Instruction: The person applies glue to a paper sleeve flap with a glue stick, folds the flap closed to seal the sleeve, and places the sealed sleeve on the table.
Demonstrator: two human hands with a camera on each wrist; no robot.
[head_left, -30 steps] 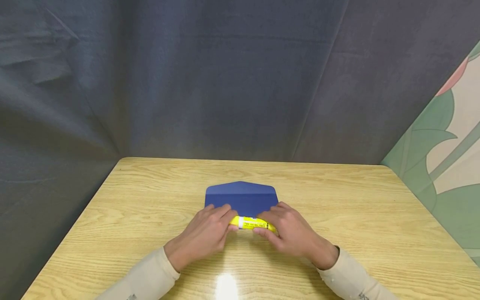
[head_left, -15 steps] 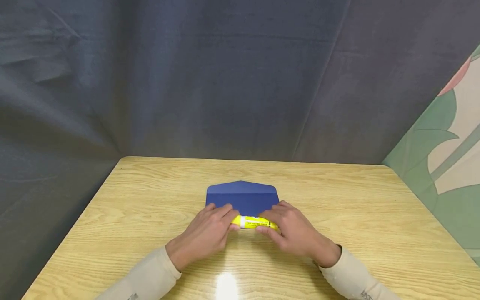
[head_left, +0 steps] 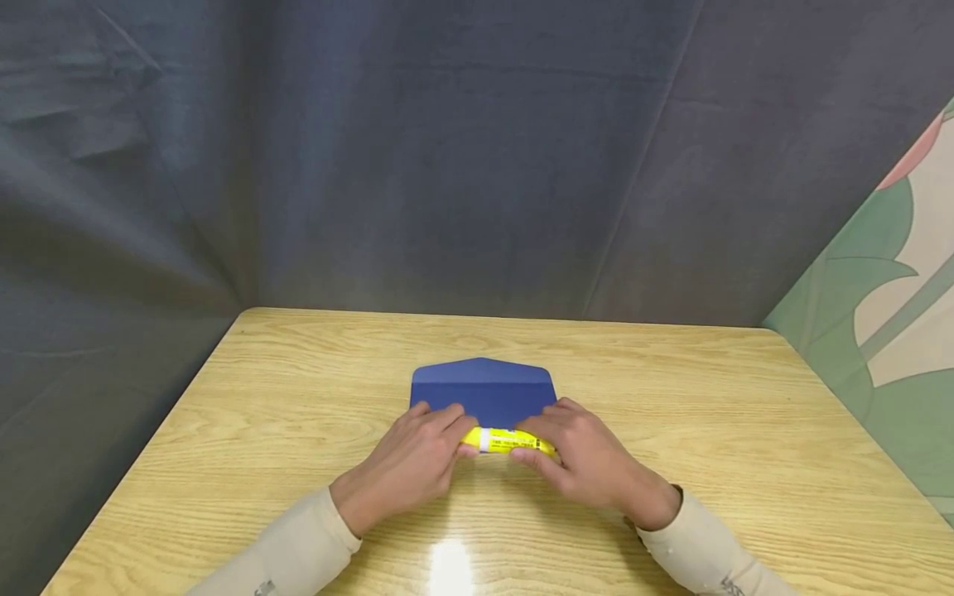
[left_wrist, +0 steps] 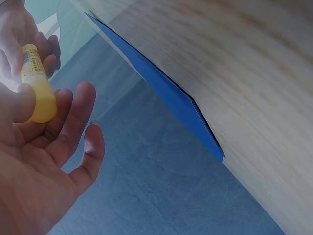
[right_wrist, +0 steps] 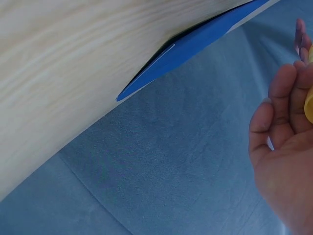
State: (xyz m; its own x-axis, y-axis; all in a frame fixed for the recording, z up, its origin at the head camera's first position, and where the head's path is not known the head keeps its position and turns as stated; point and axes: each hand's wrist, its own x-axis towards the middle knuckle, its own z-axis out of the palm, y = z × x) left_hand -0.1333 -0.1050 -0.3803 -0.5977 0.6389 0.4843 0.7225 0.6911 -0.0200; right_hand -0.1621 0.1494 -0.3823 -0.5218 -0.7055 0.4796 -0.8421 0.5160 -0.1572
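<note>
Between the two hands is a yellow glue stick (head_left: 507, 440) with a white band near its left end, lying crosswise in the head view. My left hand (head_left: 417, 459) pinches the left end between thumb and fingers; in the left wrist view that rounded yellow end of the glue stick (left_wrist: 44, 100) shows by the thumb. My right hand (head_left: 589, 459) grips the other end, its thumb along the near side. Beyond them a blue envelope (head_left: 480, 397) lies on the table with its pointed flap opened away from me. The hands and glue stick cover the envelope's near part.
The wood-grain table (head_left: 298, 372) spreads around the hands. Behind it and at the left hangs a dark blue-grey curtain (head_left: 447, 165). A leaf-patterned cloth (head_left: 879, 331) hangs along the right side.
Both hands keep their hold on the glue stick and hardly move. The whole head view has shifted very slightly. The envelope lies as before.
</note>
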